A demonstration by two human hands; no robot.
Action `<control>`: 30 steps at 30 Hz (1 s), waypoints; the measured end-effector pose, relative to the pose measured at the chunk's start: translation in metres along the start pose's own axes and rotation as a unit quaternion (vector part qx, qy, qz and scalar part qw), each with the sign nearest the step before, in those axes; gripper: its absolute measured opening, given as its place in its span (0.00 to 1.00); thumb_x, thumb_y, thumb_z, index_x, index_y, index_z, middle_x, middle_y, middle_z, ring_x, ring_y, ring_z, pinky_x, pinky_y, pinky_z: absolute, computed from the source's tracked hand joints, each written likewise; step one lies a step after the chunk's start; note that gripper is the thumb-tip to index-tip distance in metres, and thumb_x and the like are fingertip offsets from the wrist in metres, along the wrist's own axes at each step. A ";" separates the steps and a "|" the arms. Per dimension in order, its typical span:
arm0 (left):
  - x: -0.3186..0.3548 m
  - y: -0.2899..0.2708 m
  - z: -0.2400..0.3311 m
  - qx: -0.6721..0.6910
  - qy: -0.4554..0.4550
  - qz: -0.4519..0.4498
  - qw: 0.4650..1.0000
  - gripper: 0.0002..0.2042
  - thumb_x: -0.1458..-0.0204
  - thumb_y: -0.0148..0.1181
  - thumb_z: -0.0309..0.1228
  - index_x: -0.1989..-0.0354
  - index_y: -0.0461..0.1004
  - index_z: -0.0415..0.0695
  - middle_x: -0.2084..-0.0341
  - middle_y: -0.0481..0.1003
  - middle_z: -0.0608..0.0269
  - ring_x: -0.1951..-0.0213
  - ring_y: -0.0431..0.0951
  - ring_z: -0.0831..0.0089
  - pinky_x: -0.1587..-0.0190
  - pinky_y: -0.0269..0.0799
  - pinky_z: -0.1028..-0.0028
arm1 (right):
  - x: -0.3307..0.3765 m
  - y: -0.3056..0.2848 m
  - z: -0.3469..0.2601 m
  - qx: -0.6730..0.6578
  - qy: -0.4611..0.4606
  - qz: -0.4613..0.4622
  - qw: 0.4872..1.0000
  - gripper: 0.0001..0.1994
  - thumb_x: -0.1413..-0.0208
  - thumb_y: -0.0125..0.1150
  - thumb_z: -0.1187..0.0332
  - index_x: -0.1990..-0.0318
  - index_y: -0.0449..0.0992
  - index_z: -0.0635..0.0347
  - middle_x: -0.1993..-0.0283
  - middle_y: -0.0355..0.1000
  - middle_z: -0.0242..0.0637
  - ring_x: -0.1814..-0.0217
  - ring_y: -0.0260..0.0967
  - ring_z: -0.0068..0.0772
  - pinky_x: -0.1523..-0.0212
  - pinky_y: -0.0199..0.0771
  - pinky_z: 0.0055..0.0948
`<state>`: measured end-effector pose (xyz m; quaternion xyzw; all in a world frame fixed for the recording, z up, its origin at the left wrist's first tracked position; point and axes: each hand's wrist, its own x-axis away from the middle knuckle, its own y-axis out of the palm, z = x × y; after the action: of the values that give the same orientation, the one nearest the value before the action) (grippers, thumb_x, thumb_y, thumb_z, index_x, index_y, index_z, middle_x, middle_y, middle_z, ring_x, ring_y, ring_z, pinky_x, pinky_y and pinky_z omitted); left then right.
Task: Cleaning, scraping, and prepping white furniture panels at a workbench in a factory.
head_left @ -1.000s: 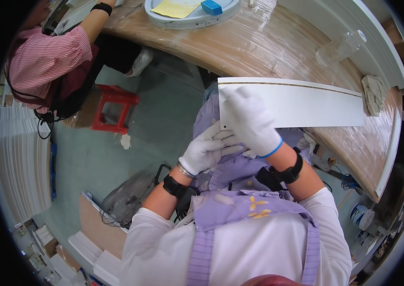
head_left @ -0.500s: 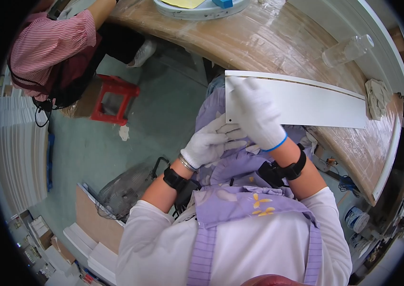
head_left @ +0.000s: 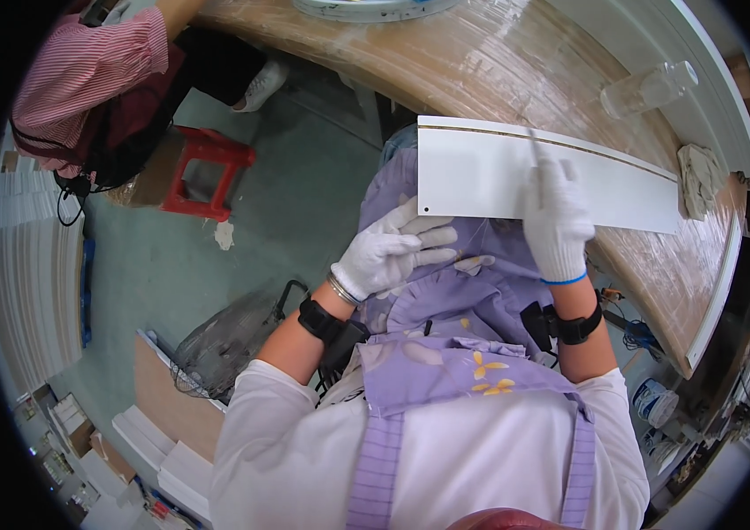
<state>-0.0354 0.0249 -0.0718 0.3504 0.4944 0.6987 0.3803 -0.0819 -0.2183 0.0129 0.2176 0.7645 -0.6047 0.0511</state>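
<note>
One purple apron [head_left: 472, 305] lies nearest, just on the body side of the white panel [head_left: 481, 177], the landmark for every place told below. At the panel's near left corner, by a small dark hole [head_left: 426, 209], is the gloved left hand [head_left: 398, 251], fingers stretched and loosely spread; whether a fingertip bears the panel from beneath, I cannot tell. Across the middle of the panel's near edge lies the gloved right hand [head_left: 557, 216], curled around what seems a slim tool [head_left: 532, 148], blurred, pointing at the brown groove [head_left: 587, 146] along the far edge; contact there cannot be told.

So the panel lies ahead of both hands, its long axis running left to right across the body. The right hand is nearer its middle and overlaps it; the left keeps to its left end. That left end juts over the lap, while the right end rests over the film-covered bench [head_left: 339, 49].

Beyond the panel's right end lies a crumpled cloth [head_left: 700, 181]; farther back is a clear bottle [head_left: 649, 90]. Well to its left is a red stool [head_left: 207, 177], with a co-worker's striped sleeve [head_left: 96, 97] past that.
</note>
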 end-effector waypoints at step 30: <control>-0.019 0.014 0.024 -0.043 -0.033 0.069 0.996 0.32 0.35 0.38 0.52 0.34 0.56 0.38 0.41 0.66 0.41 0.40 0.67 0.44 0.40 0.63 0.42 | 0.011 -0.020 -0.016 -0.224 0.050 -0.065 0.971 0.08 0.42 0.57 0.69 0.56 0.75 0.56 0.64 0.70 0.44 0.66 0.73 0.50 0.69 0.72 0.40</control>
<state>-0.0089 0.0155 -0.0546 0.3899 0.4255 0.7320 0.3620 -0.0970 -0.2034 0.0316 0.1805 0.8947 -0.4080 0.0207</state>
